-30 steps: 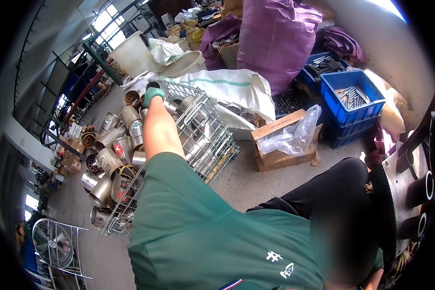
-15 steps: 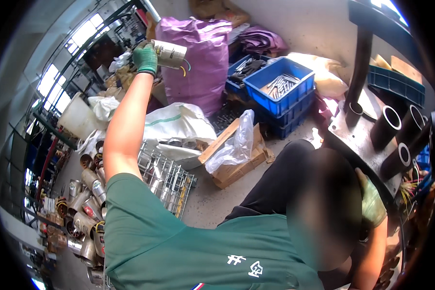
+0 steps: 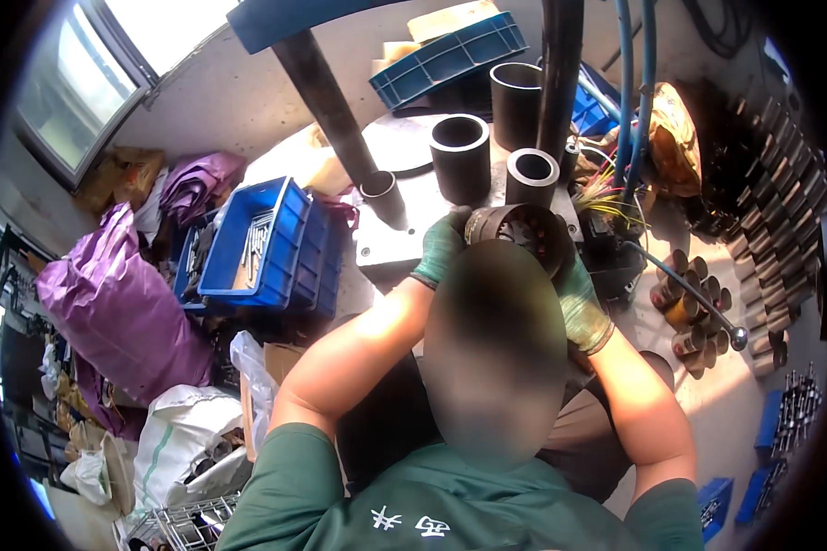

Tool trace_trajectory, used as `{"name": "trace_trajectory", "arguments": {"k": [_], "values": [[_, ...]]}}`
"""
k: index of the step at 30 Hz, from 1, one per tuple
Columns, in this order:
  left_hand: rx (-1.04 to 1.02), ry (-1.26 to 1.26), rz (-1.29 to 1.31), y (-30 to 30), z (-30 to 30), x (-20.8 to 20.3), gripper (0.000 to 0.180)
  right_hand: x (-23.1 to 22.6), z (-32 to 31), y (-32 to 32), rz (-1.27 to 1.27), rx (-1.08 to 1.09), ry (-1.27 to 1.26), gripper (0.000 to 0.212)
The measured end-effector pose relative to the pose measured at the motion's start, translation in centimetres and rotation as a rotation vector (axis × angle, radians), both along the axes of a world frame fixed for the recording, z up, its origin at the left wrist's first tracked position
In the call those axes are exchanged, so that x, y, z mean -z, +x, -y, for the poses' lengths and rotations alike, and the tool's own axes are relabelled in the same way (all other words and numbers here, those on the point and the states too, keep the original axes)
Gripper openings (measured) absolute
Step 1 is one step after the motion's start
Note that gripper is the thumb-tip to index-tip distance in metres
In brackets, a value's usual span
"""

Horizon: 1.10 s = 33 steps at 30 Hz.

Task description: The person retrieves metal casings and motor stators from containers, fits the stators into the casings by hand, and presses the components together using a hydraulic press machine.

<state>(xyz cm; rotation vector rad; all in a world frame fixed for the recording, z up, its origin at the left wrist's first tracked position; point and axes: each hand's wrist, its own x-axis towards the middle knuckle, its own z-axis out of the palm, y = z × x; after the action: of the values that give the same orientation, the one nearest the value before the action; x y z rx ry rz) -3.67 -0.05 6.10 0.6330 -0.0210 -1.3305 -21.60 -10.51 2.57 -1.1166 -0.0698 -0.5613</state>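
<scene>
Both my hands hold a short metal motor housing [image 3: 490, 223] over the near edge of a steel press table [image 3: 390, 250]. Its open end faces up toward me and shows a dark interior with coppery parts. My left hand [image 3: 443, 246], in a green glove, is closed on its left side. On the other side, my right hand [image 3: 579, 298] grips it, also gloved; a blurred patch hides some of its fingers and the housing's lower part. Just beyond stand thick black steel tubes, a wide one [image 3: 461, 165] and a narrower one [image 3: 530, 179].
Two dark press columns [image 3: 326, 110] rise from the table. Blue crates [image 3: 257, 243] of metal rods and a purple sack [image 3: 124, 308] stand at left. Coloured wires [image 3: 602, 197] and a ball-ended lever [image 3: 737, 338] are at right, near several upright cylinders [image 3: 689, 312] on the floor.
My view has swung right to the press table. My left hand, earlier stretched out left with a silvery motor housing trailing wires, is now at the table, where both hands hold a housing.
</scene>
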Motion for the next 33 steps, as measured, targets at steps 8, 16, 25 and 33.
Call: {"name": "trace_trajectory", "arguments": {"k": [8, 16, 25, 33], "values": [[0.225, -0.065, -0.322, -5.1, 2.0, 10.6, 0.045, 1.4, 0.2, -3.8, -0.202, 0.425, -0.759, 0.128], [0.052, -0.004, 0.482, -3.9, 1.4, 4.8, 0.047, 1.4, 1.6, -4.1, -0.268, 0.699, -0.844, 0.126], [0.099, -0.203, 0.799, -2.5, -1.8, 0.6, 0.089, -2.7, 1.5, -2.5, -0.298, 0.840, -1.227, 0.118], [-0.016, -0.431, 1.046, -4.4, -0.4, 3.2, 0.131, -1.6, 1.0, -1.9, -0.231, 0.870, -1.242, 0.105]]}}
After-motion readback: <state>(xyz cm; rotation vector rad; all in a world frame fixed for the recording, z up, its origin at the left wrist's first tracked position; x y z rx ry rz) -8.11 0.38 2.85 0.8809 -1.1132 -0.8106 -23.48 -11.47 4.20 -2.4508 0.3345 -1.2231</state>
